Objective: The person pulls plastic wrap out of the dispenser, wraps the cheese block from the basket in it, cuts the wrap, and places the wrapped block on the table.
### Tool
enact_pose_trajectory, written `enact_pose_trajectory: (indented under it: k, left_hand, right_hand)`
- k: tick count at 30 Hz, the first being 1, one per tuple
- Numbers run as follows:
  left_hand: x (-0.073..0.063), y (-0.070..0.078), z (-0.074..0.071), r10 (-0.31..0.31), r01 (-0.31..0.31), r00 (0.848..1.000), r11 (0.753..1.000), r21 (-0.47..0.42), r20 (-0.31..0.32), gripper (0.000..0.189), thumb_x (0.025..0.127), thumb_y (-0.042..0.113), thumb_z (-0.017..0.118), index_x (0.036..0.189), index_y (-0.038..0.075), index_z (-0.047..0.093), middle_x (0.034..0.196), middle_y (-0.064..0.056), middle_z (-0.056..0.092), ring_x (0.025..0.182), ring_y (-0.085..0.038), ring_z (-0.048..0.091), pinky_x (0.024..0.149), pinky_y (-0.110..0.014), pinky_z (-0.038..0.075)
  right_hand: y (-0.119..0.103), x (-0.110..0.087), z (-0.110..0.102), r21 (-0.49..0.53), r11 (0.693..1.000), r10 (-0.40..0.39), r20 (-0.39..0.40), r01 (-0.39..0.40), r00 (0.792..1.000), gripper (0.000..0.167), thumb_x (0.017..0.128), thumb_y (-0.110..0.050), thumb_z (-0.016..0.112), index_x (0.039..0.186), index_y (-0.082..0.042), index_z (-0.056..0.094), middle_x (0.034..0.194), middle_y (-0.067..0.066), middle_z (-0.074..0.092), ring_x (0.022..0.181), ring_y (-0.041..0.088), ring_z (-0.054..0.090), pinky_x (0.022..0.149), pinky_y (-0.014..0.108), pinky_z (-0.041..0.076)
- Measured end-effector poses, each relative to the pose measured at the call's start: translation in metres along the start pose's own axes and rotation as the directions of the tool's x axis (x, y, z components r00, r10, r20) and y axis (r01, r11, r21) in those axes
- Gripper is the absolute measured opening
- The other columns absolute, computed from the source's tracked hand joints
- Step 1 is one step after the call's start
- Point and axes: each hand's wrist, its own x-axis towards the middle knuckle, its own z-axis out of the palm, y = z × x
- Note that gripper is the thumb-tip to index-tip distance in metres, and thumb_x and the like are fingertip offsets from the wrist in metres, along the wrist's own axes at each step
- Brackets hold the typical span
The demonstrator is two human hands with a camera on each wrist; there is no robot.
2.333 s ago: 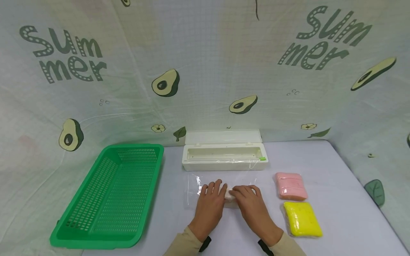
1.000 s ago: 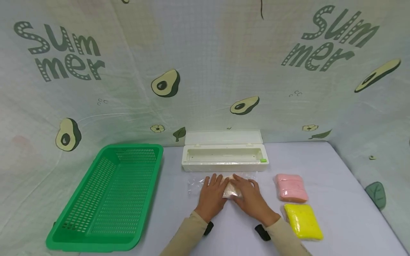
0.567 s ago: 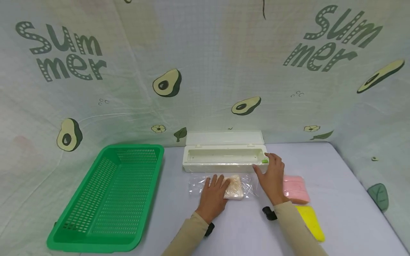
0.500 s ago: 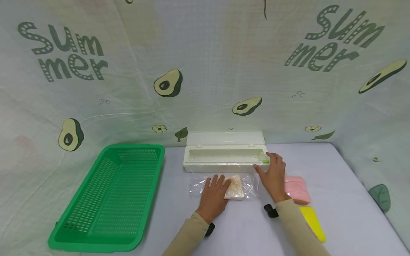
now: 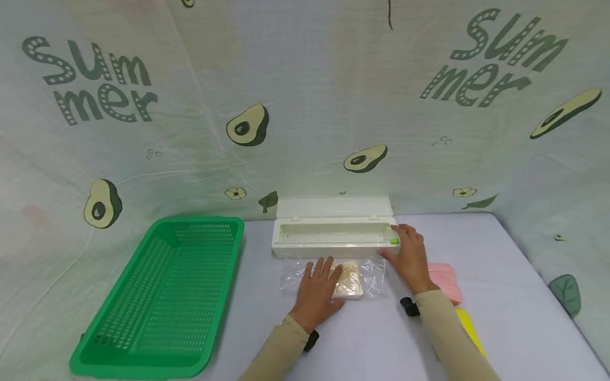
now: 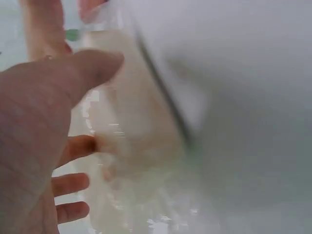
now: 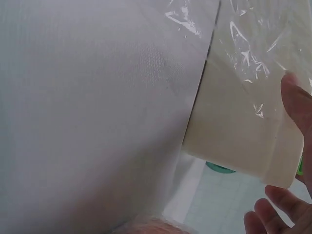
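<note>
A pale block wrapped in clear film (image 5: pixel 350 280) lies on the table in front of a white cling film dispenser (image 5: pixel 333 250). My left hand (image 5: pixel 314 299) rests on the block's left part with its fingers extended, hiding some of it. In the left wrist view the wrapped block (image 6: pixel 141 117) is blurred, with the thumb reaching over it. At the dispenser's right end, my right hand (image 5: pixel 407 259) holds the corner, thumb at the front and fingers round the end. A green tab (image 5: pixel 394 241) shows beside those fingers. Film covers part of the dispenser (image 7: pixel 234 122) in the right wrist view.
The dispenser's lid (image 5: pixel 333 206) stands up at the back. A green plastic basket (image 5: pixel 224 296) is on the left. A pink wrapped block (image 5: pixel 445 280) and a yellow one (image 5: pixel 469 328) lie to the right, partly behind my right arm. A printed cloth hangs behind.
The film around the block was pulled in and folded under both hands. My right hand then left the block for the dispenser's right end. The left hand stayed, its thumb now spread outward.
</note>
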Motion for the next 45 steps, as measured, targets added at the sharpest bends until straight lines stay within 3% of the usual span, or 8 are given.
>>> enact_pose_trajectory:
  k: [6,10,15,19,22,26,31,45]
  left_hand:
    - [0.026,0.012,-0.019,0.047,-0.051,0.997,0.998,-0.048,-0.068,0.071,0.088,0.065,0.077,0.145,0.024,0.063,0.141,-0.002,0.060,0.131,-0.022,0.053,0.108,-0.042,0.042]
    - [0.058,0.026,-0.026,0.027,-0.045,0.992,0.987,-0.156,-0.120,0.055,0.094,0.054,0.075,0.140,0.025,0.066,0.130,0.003,0.062,0.124,-0.019,0.054,0.102,-0.039,0.042]
    - [0.102,0.043,-0.025,-0.040,0.011,0.993,0.968,-0.250,-0.111,0.039,0.099,0.043,0.071,0.134,0.024,0.070,0.124,0.005,0.064,0.118,-0.018,0.055,0.101,-0.038,0.042]
    - [0.132,0.059,-0.019,-0.062,0.044,0.995,0.975,-0.220,-0.074,0.035,0.101,0.044,0.069,0.131,0.026,0.074,0.122,0.007,0.066,0.116,-0.016,0.056,0.101,-0.035,0.043]
    - [0.146,0.069,-0.014,-0.056,0.043,0.994,0.989,-0.145,-0.090,0.034,0.099,0.049,0.071,0.126,0.029,0.077,0.118,0.009,0.068,0.112,-0.014,0.058,0.098,-0.033,0.044]
    - [0.158,0.077,-0.007,-0.038,0.031,0.990,0.998,-0.054,-0.133,0.030,0.098,0.049,0.073,0.122,0.032,0.079,0.113,0.010,0.070,0.109,-0.013,0.060,0.096,-0.033,0.045]
    - [0.167,0.082,-0.007,-0.020,0.019,0.995,1.000,-0.012,-0.095,0.031,0.101,0.050,0.067,0.127,0.036,0.077,0.116,0.013,0.071,0.113,-0.012,0.060,0.100,-0.033,0.044]
    - [0.165,0.062,-0.012,-0.038,0.039,0.999,0.995,-0.094,0.009,0.019,0.093,0.052,0.076,0.104,0.039,0.083,0.104,0.019,0.073,0.106,-0.010,0.059,0.099,-0.033,0.042]
  right_hand:
    - [0.007,0.003,0.001,-0.119,0.991,-0.065,-0.028,0.061,0.997,0.087,0.078,-0.026,0.095,0.144,0.010,0.051,0.144,0.035,0.047,0.128,0.057,0.045,0.106,0.068,0.039]
    - [0.009,0.002,0.003,-0.170,0.984,-0.064,-0.038,0.057,0.997,0.089,0.078,-0.031,0.095,0.144,0.010,0.050,0.142,0.034,0.048,0.126,0.056,0.047,0.103,0.068,0.041]
    - [0.005,0.000,0.006,-0.211,0.977,-0.034,-0.041,0.024,0.999,0.088,0.080,-0.029,0.094,0.145,0.009,0.049,0.141,0.033,0.049,0.126,0.056,0.048,0.101,0.067,0.043]
    - [0.004,-0.002,0.007,-0.244,0.970,-0.013,-0.029,0.005,1.000,0.075,0.084,-0.013,0.087,0.145,0.009,0.050,0.141,0.032,0.051,0.126,0.056,0.051,0.098,0.067,0.046]
    - [0.004,-0.002,0.007,-0.265,0.964,-0.030,-0.025,0.023,0.999,0.067,0.086,-0.004,0.081,0.145,0.009,0.052,0.142,0.031,0.053,0.126,0.056,0.051,0.097,0.066,0.048]
    - [0.004,-0.002,0.005,-0.285,0.956,-0.081,-0.038,0.067,0.996,0.063,0.086,-0.005,0.083,0.141,0.009,0.057,0.144,0.029,0.053,0.128,0.054,0.051,0.097,0.065,0.049]
    - [0.007,-0.002,0.000,-0.295,0.950,-0.122,-0.061,0.098,0.991,0.067,0.079,-0.005,0.090,0.137,0.011,0.060,0.143,0.029,0.054,0.128,0.053,0.051,0.097,0.065,0.050]
    - [0.012,-0.003,0.001,-0.293,0.948,-0.158,-0.104,0.121,0.982,0.076,0.076,-0.023,0.097,0.136,0.009,0.063,0.138,0.029,0.058,0.123,0.053,0.054,0.095,0.064,0.051]
